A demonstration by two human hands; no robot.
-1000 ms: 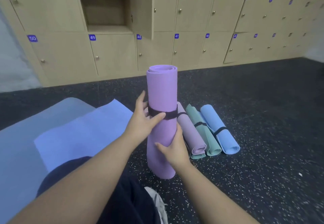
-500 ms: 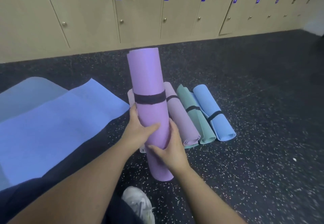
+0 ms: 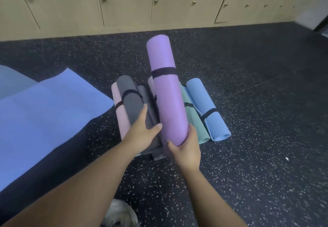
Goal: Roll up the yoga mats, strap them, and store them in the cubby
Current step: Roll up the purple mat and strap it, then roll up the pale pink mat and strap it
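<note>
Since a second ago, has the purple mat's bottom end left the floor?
Yes. The purple mat, gripped by the right hand, has risen off the speckled floor and now tilts over the strapped rolls.

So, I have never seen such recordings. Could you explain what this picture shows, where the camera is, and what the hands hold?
There is no machine here. A person wears a camera on the head, so you look down at their own arms. The right hand grips the bottom end of a rolled purple yoga mat bound with a black strap. The left hand rests on a rolled grey mat. Other strapped rolls lie on the dark speckled floor: pink, green, light blue. A flat blue mat lies at left. Beige lockers stand behind.
</note>
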